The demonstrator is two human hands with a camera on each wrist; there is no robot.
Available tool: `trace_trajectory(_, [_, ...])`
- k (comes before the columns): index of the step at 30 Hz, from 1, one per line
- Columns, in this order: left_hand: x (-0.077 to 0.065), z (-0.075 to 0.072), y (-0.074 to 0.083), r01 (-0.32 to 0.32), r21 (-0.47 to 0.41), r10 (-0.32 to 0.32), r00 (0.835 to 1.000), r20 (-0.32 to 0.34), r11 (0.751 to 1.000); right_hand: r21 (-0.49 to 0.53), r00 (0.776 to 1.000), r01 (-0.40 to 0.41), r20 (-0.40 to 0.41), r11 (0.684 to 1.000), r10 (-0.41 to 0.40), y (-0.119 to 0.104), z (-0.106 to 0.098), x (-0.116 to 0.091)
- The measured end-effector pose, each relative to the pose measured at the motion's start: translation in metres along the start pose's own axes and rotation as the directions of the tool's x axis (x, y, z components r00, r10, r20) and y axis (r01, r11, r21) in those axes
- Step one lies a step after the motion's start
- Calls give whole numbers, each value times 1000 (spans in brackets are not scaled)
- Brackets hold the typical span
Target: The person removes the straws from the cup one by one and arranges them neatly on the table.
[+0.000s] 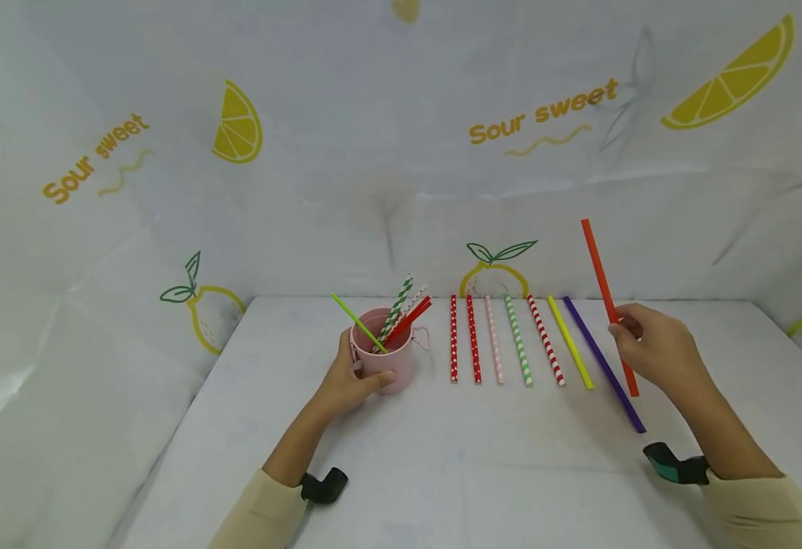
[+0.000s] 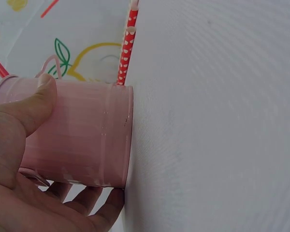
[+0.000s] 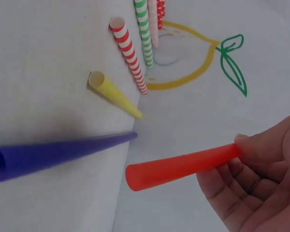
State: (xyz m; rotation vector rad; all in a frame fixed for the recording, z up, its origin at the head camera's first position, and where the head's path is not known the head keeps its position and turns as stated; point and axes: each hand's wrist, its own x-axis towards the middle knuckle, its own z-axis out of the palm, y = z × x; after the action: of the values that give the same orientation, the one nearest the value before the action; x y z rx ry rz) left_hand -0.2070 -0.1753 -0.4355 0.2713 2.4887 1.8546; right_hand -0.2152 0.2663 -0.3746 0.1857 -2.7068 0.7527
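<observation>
My left hand (image 1: 351,381) grips a pink metal bucket (image 1: 396,374) on the white table, thumb across its front and fingers around the far side. Out of the bucket lean a lime-green straw (image 1: 354,319), a green-striped straw (image 1: 397,305), a pale dotted one and some red ones (image 1: 411,316). Over at the right, my right hand (image 1: 658,347) pinches an orange-red straw (image 1: 600,267) between thumb and fingers, tilted with its top leaning left. In the right wrist view the straw's open end (image 3: 134,177) points away from the hand. Beside it on the table lies a purple straw (image 1: 603,362).
Left of the purple straw, a row of straws lies spaced out: yellow (image 1: 571,343), red-striped (image 1: 546,341), green-striped (image 1: 518,341), pink (image 1: 494,339) and two red dotted ones (image 1: 473,339). A white lemon-print backdrop (image 1: 346,191) stands behind the table.
</observation>
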Motion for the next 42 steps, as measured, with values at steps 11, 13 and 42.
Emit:
trace_trajectory(11, [0, -2, 0, 16, 13, -16, 1000, 5, 1000, -59, 990, -83, 108, 995, 89, 22, -3, -3])
trace_trajectory(13, [0, -2, -1, 13, 8, -13, 1000, 5, 1000, -67, 986, -94, 133, 993, 103, 26, -2, -4])
trace_trajectory(42, [-1, 0, -2, 20, 10, -20, 1000, -10, 1000, -228, 865, -227, 399, 947, 303, 53, 3, -1])
